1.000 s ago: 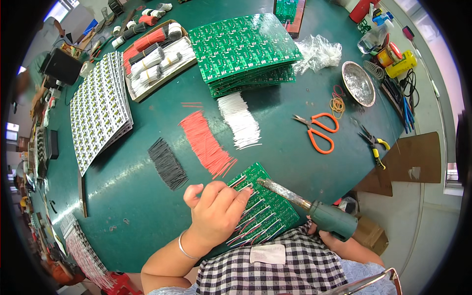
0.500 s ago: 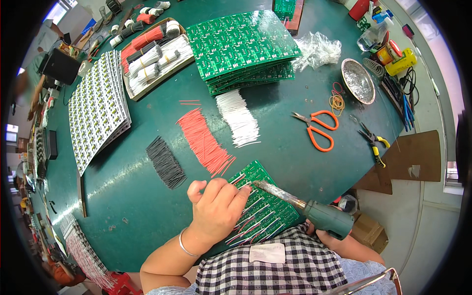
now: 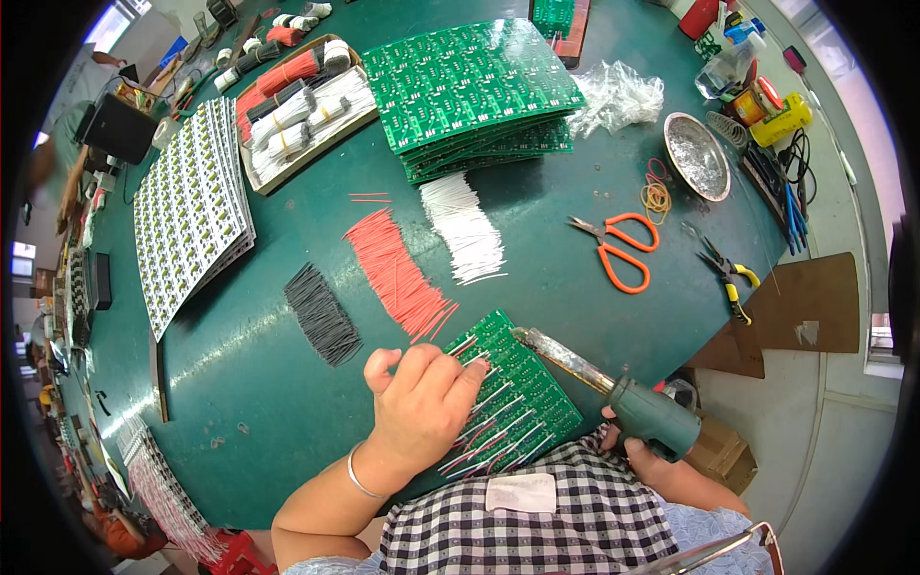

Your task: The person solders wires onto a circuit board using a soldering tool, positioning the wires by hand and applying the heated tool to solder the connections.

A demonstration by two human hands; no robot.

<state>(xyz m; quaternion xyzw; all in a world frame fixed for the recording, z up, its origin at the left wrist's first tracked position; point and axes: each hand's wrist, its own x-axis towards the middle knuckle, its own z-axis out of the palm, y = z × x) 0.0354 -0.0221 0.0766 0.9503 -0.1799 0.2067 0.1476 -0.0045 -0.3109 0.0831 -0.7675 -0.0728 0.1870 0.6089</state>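
Note:
A green circuit board (image 3: 541,393) lies in front of me at the table's near edge, with rows of thin white, red and dark wires (image 3: 500,414) standing off it. My left hand (image 3: 419,398) is closed over its left side, thumb and finger pinching a wire at the upper rows. My right hand (image 3: 644,462), partly hidden, grips a soldering iron (image 3: 656,419) by its thick green handle. The iron's metal tip is over the board's upper right part, a little apart from my left fingers. Beyond the board lie piles of cut black wires (image 3: 324,316), red wires (image 3: 398,273) and white wires (image 3: 465,230).
Stacked green circuit boards (image 3: 470,91) stand at the back, beside a box of wire bundles (image 3: 307,115). White component panels (image 3: 192,201) lean at left. To the right are orange-handled scissors (image 3: 623,251), pliers (image 3: 730,278), a metal bowl (image 3: 697,158) and crumpled plastic (image 3: 621,96).
The soldering iron has moved right, its tip drawing back from beside my left fingertips. My left hand stays at nearly the same place on the board.

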